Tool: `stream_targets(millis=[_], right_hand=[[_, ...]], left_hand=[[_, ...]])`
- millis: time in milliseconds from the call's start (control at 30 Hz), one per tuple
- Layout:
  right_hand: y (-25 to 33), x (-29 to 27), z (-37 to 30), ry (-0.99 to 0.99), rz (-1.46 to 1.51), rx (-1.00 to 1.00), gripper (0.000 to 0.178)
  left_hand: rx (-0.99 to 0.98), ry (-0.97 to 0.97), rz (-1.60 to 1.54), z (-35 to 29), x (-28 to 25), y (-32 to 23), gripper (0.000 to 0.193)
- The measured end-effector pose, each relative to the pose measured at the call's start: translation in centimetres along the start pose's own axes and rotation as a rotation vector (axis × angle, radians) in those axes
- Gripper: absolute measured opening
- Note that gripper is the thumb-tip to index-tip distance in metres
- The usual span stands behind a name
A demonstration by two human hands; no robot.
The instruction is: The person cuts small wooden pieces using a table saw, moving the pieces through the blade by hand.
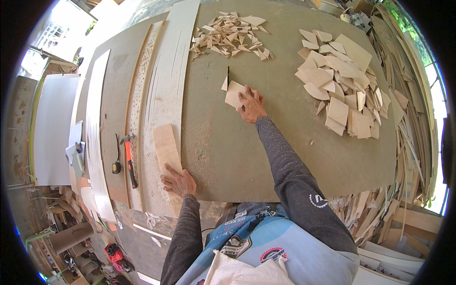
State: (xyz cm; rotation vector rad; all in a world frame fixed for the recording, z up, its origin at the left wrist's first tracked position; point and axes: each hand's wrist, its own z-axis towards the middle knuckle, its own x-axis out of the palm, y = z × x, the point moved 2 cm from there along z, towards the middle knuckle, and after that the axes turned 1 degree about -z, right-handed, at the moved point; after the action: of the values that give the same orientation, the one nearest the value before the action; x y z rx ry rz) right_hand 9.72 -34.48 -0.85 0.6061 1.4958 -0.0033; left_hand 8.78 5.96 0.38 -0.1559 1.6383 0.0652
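Note:
My right hand (251, 104), fingers bent, grips the near right edge of a small pale plywood piece (233, 95) on the brown tabletop. That piece lies against a thin dark upright blade (228, 74), which stands out of the table. A small light sliver of wood (224, 85) shows on the blade's left side. Closer to me, my left hand (179, 181) rests with fingers spread on a long pale wooden board (166, 142). The board lies at a slant over the white strip at the left, its near end reaching past the table edge.
Thin offcuts (230, 35) lie heaped beyond the blade. A larger pile of curved plywood pieces (337, 71) covers the right side. At left lie a white panel strip (173, 61), an orange-handled hammer (129, 159) and a tape measure (116, 167). Stacked planks (403, 71) border the right edge.

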Motion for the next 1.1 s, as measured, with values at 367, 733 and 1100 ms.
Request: stream_targets(millis=[367, 733, 1100], right_hand=[[0.5, -0.5, 0.3, 0.038, -0.006, 0.049, 0.07], [0.9, -0.9, 0.6, 0.064, -0.003, 0.086, 0.072], [-0.5, -1.6, 1.1, 0.13, -0.173, -0.04, 0.065]], left_hand=[[-0.015, 0.027, -0.012, -0.1, -0.5, -0.3, 0.088], [-0.024, 0.034, -0.025, -0.1, -0.7, -0.4, 0.088], [-0.005, 0.028, -0.01, -0.1, -0.9, -0.3, 0.087]])
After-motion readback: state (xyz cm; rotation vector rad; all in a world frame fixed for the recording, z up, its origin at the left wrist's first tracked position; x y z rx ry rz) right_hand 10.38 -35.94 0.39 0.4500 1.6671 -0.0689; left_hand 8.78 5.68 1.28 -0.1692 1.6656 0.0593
